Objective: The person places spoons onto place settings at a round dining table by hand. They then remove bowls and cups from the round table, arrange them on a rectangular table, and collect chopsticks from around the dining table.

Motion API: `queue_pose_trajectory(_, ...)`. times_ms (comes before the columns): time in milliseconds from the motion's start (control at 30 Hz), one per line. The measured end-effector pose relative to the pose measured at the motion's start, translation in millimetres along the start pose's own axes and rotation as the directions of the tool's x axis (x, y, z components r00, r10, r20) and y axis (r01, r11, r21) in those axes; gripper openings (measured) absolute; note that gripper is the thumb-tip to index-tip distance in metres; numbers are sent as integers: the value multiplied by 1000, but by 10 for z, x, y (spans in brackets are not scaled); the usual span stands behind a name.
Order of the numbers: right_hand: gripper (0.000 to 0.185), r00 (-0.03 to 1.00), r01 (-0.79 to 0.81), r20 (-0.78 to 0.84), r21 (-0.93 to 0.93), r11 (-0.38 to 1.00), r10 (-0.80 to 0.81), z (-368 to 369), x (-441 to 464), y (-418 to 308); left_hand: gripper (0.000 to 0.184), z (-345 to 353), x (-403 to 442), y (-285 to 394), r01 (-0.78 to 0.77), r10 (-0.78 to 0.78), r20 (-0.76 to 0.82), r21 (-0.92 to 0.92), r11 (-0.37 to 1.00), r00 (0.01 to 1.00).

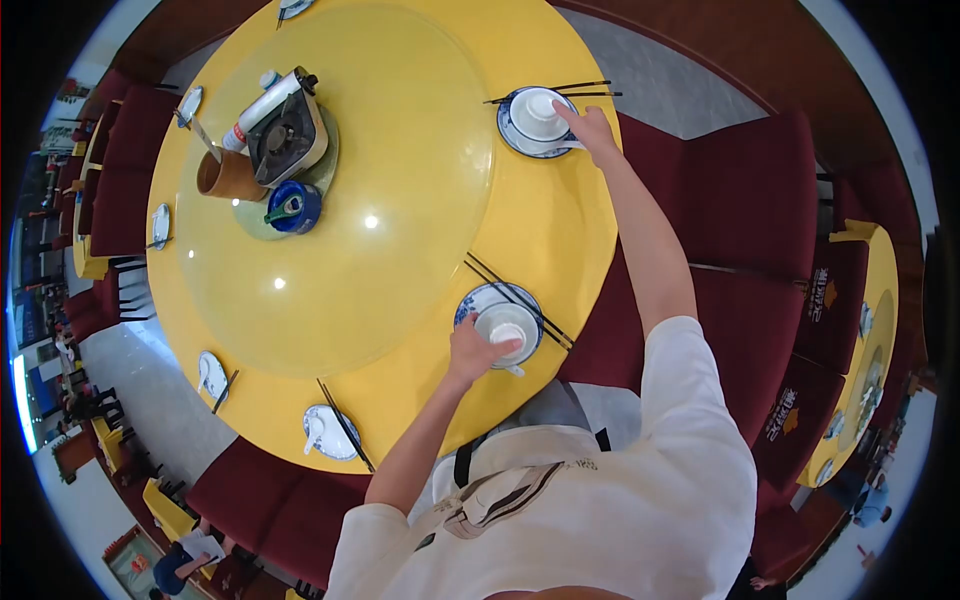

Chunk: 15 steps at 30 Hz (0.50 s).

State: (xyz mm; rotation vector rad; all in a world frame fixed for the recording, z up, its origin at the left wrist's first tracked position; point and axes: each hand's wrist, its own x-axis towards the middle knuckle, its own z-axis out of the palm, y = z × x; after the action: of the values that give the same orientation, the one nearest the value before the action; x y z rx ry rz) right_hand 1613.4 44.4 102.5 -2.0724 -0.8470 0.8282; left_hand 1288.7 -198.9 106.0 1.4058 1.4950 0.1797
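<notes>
My left hand is closed at the near rim of a white bowl, its thumb reaching over toward a small white cup inside. Beneath lies a blue-and-white plate, with dark chopsticks across it and a white spoon handle poking out. Farther along the table edge, my right hand closes at the side of another white bowl holding a cup. That bowl sits on a patterned plate, next to chopsticks and a spoon. Some fingertips of both hands are hidden.
On the yellow round table, a glass turntable carries a portable gas stove, a brown pot and a blue container. More plates line the edge. Dark red chairs stand close around.
</notes>
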Motion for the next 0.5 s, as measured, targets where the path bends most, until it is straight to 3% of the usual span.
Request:
queue_pose_trajectory(33, 81, 1000, 0, -7, -6, 1000, 0, -5, 62, -56, 97, 1, -3, 33, -5, 5, 6, -5, 1000, 1000)
queue_pose_trajectory(133, 85, 985, -57, 167, 17, 998, 54, 80, 190, -144, 93, -12, -34, 115, -4, -2, 42, 160, 987, 999)
queue_pose_trajectory(233, 80, 958, -133, 258, 13, 991, 125, 92, 259, -106, 92, 6, -77, 142, -89, 86, 29, 152, 984, 996)
queue_pose_trajectory(367, 74, 934, -189, 319, 51, 981, 163, 18, 8, -347, 91, -29, -109, 225, -54, 46, 76, 103, 993, 996)
queue_pose_trajectory(500, 70, 918, -131, 388, 98, 987, 83, 115, 128, -212, 93, -53, -56, 226, -57, 43, 121, 107, 993, 992)
